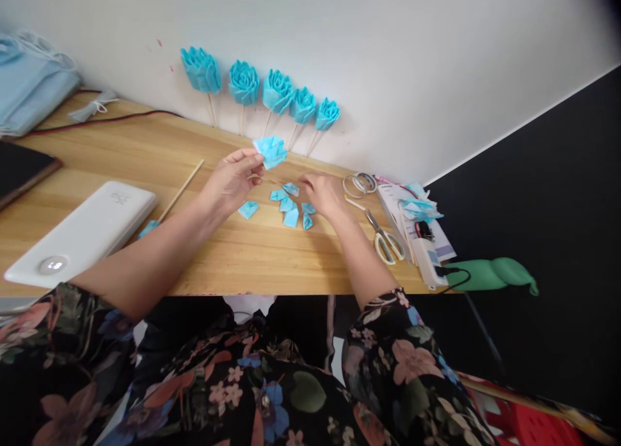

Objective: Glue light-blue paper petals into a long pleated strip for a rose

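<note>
My left hand (pixel 235 178) is closed around a partly layered light-blue flower (pixel 272 152), held up above the table. A thin pale strip or stick runs from under its fingers toward my right hand; its kind is unclear. My right hand (pixel 324 192) is low over the table with its fingers drawn together, and whatever they may hold is hidden. Beneath and between the hands lie several folded blue pieces (pixel 290 217), with one separate folded piece (pixel 248 209) closer to my left wrist. Several blue flowers (pixel 244 83) on thin sticks lean against the wall behind.
At left are a white power bank (pixel 82 233), a wooden stick (pixel 182 191), a dark tablet-like object (pixel 24 171) and a stack of blue masks (pixel 33 81). To the right lie scissors (pixel 383 238), tape rolls (pixel 359 184), papers and a power strip (pixel 429 263).
</note>
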The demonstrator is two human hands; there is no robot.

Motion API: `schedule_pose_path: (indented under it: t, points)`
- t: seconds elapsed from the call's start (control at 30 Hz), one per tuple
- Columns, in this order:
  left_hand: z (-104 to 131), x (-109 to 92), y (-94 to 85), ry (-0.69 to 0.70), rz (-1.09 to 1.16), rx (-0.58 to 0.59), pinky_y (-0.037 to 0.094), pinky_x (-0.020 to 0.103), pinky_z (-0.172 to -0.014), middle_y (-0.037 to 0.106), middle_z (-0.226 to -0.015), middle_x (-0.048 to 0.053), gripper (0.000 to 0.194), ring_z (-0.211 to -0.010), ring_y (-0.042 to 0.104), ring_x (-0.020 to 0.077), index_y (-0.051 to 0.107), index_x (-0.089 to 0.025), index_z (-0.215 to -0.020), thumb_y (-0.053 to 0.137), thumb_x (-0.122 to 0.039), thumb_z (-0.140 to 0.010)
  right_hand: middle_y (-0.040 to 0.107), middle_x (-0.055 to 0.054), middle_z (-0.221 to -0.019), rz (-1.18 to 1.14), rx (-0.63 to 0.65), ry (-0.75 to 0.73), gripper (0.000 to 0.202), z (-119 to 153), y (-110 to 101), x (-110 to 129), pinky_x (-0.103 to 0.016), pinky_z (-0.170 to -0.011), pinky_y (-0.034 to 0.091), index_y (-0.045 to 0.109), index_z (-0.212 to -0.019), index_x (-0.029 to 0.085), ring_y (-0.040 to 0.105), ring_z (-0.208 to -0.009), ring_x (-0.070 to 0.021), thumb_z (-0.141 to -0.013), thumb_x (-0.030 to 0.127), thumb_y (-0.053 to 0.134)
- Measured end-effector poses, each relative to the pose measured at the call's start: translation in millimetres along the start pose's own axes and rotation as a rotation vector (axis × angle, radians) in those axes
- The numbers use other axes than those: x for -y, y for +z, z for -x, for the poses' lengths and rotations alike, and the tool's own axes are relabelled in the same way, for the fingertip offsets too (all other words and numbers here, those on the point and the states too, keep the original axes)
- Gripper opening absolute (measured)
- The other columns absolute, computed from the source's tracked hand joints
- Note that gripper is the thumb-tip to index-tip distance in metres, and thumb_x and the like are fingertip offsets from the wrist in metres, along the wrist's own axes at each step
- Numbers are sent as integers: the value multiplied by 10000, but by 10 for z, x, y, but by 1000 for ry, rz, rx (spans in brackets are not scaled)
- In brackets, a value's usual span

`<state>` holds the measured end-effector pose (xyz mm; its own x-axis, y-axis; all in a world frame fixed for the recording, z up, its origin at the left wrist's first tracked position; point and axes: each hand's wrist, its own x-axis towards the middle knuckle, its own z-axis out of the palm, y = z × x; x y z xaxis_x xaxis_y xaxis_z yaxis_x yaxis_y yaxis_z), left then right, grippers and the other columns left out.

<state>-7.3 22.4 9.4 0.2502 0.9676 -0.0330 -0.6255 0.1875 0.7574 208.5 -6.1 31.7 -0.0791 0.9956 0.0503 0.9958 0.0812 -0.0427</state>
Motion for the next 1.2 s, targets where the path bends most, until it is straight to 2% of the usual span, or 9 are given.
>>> schedule_pose_path:
  t: [0.13, 0.23, 0.37, 0.47, 0.57, 0.67, 0.77, 0.93, 1.2]
  points:
    - [-14, 31, -22, -4, 4, 9, 409, 206, -586, 644, -641, -22, 186, -605, 586, 77, 666, -183, -720, 844, -153, -767, 776, -135, -1206, 76, 92, -207, 371, -259, 62, 48, -331, -870, 437, 771, -1185, 180, 666, -1161, -274, -1012, 173, 443]
    - [-14, 34, -29, -8, 6, 17, 418, 209, -583, 643, -639, -18, 175, -599, 580, 82, 677, -180, -716, 843, -153, -761, 780, -127, -1189, 106, 163, -232, 361, -392, 66, 96, -324, -826, 427, 760, -1207, 183, 677, -1112, -272, -960, 154, 499]
    - [7, 2, -11, -12, 11, 12, 420, 209, -581, 644, -633, -12, 146, -595, 572, 84, 691, -175, -708, 815, -136, -773, 782, -142, -1181, 71, 191, -240, 408, -418, -31, 100, -337, -862, 441, 749, -1225, 155, 685, -1112, -283, -888, 96, 527]
    - [32, -26, 18, -35, 8, -16, 424, 208, -588, 644, -631, -6, 131, -599, 578, 84, 703, -167, -708, 784, -114, -797, 770, -139, -1173, -160, 54, -192, 388, -332, -90, 24, -342, -909, 469, 757, -1174, 139, 689, -1071, -252, -864, 91, 529]
    - [55, -22, 42, -42, 21, -26, 432, 204, -597, 651, -648, -5, 137, -609, 587, 83, 706, -161, -706, 794, -102, -792, 764, -67, -1010, -683, -89, -61, 272, -188, -43, -33, -319, -863, 512, 743, -1093, 162, 682, -900, -181, -863, 213, 606]
    - [64, 17, 51, -26, 37, -16, 441, 198, -604, 678, -682, -5, 131, -613, 589, 78, 715, -160, -712, 821, -112, -771, 726, -5, -857, -1209, -31, 24, 221, -28, 81, 19, -287, -779, 538, 708, -971, 192, 658, -783, -136, -827, 359, 697]
    - [52, 64, 37, -23, 43, -11, 436, 198, -600, 696, -702, -5, 126, -631, 605, 81, 735, -159, -725, 856, -130, -742, 718, 21, -814, -1507, 28, 97, 316, 78, 186, 148, -259, -704, 543, 672, -874, 218, 653, -729, -116, -726, 451, 826]
    - [27, 102, 1, -48, 21, 9, 443, 220, -624, 721, -733, 8, 122, -685, 634, 104, 754, -166, -736, 875, -159, -747, 702, 42, -764, -1647, -6, 162, 423, 87, 238, 264, -233, -637, 541, 665, -794, 232, 637, -694, -103, -603, 501, 930]
    - [59, 126, 11, -90, 9, 51, 471, 219, -638, 755, -784, 11, 118, -719, 673, 111, 782, -169, -766, 898, -174, -745, 674, 46, -755, -1591, -98, 146, 335, 75, 233, 248, -231, -666, 530, 684, -793, 226, 602, -674, -81, -664, 460, 885]
